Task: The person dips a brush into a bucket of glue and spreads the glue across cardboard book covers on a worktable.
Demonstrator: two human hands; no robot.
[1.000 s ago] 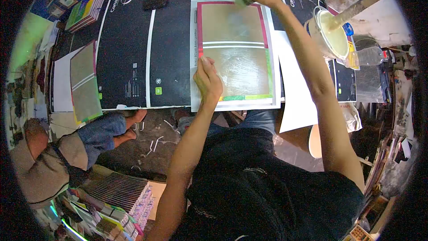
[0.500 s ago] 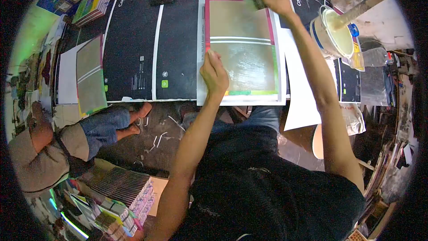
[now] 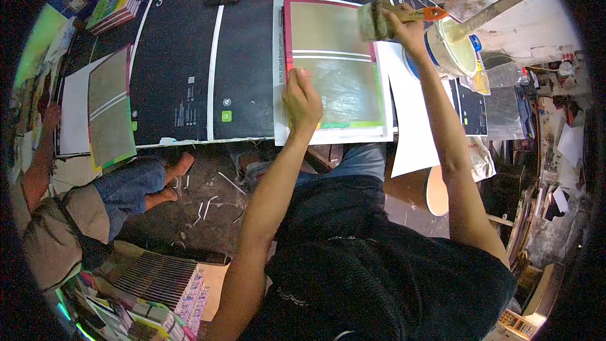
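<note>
My right hand (image 3: 410, 33) grips a wide paintbrush (image 3: 375, 23) with an orange handle end. Its bristles overlap the upper right edge of a book cover (image 3: 331, 25), which shows two grey-brown panels divided by white strips, with magenta, green and yellow borders. The lower panel has a wet, streaky sheen. Curled at the cover's left edge, my left hand (image 3: 303, 102) is closed with its thumb up, holding the cover in place. Under the cover lies a white printed sheet (image 3: 281, 134) at the table's front edge. Parts of the brush handle are hidden by my fingers.
A bucket (image 3: 437, 49) of pale paste with a stick (image 3: 495, 12) stands to the right, beside a plastic bottle (image 3: 505, 76). White paper (image 3: 410, 120) hangs over the front edge. Another cover (image 3: 110, 107) lies left, near a seated person (image 3: 120, 196). Books (image 3: 120, 3) are stacked behind.
My right hand and the brush have come down and nearer from beyond the cover's top right corner. My left hand stays at the left edge. The whole view has shifted slightly left.
</note>
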